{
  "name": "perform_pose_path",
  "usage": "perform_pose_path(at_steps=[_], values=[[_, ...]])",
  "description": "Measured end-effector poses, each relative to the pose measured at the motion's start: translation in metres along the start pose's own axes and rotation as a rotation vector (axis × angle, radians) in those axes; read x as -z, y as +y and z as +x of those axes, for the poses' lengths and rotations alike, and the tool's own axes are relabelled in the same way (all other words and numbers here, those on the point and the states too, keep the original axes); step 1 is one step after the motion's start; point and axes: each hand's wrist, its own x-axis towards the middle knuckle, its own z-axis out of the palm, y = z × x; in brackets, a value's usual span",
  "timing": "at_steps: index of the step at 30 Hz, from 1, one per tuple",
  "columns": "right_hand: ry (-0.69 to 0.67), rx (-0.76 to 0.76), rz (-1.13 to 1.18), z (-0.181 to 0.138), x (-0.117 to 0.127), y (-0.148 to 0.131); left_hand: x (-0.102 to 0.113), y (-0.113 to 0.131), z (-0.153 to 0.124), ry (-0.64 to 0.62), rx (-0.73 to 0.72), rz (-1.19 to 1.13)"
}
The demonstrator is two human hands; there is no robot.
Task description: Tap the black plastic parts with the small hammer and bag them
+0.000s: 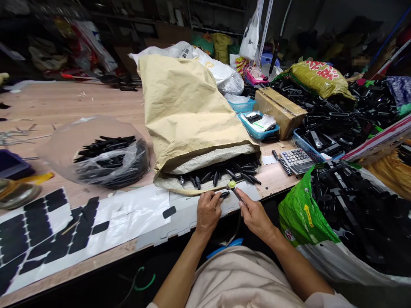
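Observation:
At the table's front edge, my left hand (208,210) pinches a small black plastic piece (224,194) against a grey-white sheet. To its right, my right hand (257,215) is closed round the metal handle of a small hammer (232,185) with a round yellow-green face. The hammer's head is just above and right of the black piece; whether they touch I cannot tell. Just beyond both hands lies the open mouth of a large tan paper sack (192,111), with several pointed black pieces (215,177) inside and spilling at its lip.
Left of the sack stands a clear plastic bag (128,164) of black strips. Sheets of black stickers (38,220) cover the front left. On the right are a calculator (296,160), a cardboard box (279,111), blue baskets (261,133) and a green-white sack (297,218) of black parts.

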Motion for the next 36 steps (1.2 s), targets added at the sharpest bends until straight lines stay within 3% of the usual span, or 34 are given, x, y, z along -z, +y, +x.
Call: perform_pose_path(at_steps=[10, 15, 20, 26, 31, 36], values=[[-0.076, 0.02, -0.128, -0.002, -0.006, 0.002, 0.001, 0.001, -0.001, 0.021, -0.008, -0.03], [-0.028, 0.03, -0.098, -0.003, -0.005, -0.001, 0.001, 0.001, -0.001, 0.019, 0.001, -0.041], [-0.1, 0.012, -0.151, -0.005, -0.008, 0.0, 0.001, 0.001, -0.001, 0.039, -0.016, -0.023], [0.008, -0.046, -0.084, -0.003, 0.002, 0.007, -0.001, -0.001, -0.001, 0.01, 0.027, -0.064], [0.028, -0.12, -0.166, -0.008, 0.009, 0.027, 0.005, -0.002, 0.0, -0.022, 0.129, -0.243], [0.036, -0.146, -0.289, -0.013, 0.007, 0.041, 0.024, -0.005, 0.006, -0.126, 0.393, -0.604]])
